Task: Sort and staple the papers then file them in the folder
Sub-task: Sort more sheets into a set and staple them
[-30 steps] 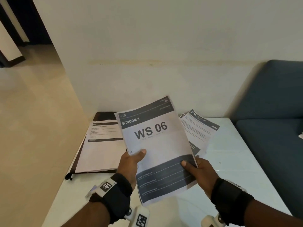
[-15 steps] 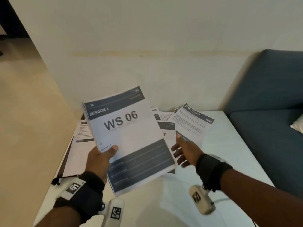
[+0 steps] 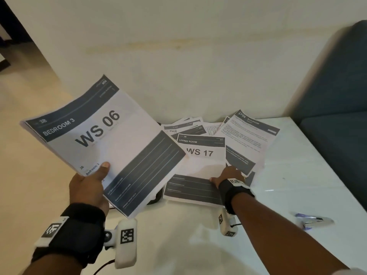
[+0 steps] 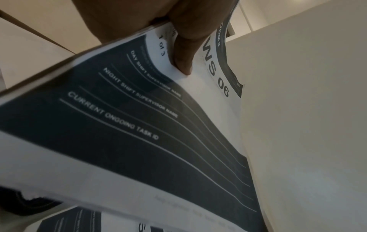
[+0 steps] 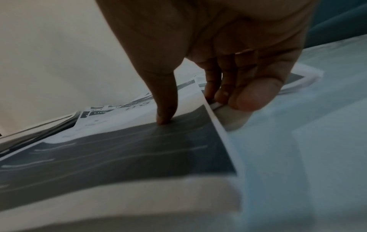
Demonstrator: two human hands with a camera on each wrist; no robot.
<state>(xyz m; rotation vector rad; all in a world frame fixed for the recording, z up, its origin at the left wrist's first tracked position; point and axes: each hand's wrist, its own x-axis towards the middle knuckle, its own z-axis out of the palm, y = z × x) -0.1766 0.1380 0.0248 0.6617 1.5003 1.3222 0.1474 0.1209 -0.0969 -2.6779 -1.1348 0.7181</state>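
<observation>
Holding WS 06 sheets (image 3: 103,139) aloft in left hand (image 3: 87,187), thumb pinched on top. Right hand (image 3: 228,174) let go of them, dropped to worktop (image 3: 297,175), now pinching edge of WS 17 sheet (image 3: 198,155). Sorting ongoing; stapler (image 3: 313,221) untouched.

A plain cream wall (image 3: 178,56) with a faint yellowish horizontal stain runs behind a glossy white table (image 3: 297,175). A dark teal sofa (image 3: 333,100) stands just beside the table's right end. To the left, beige floor (image 3: 25,116) stretches towards a dark doorway (image 3: 12,22).
</observation>
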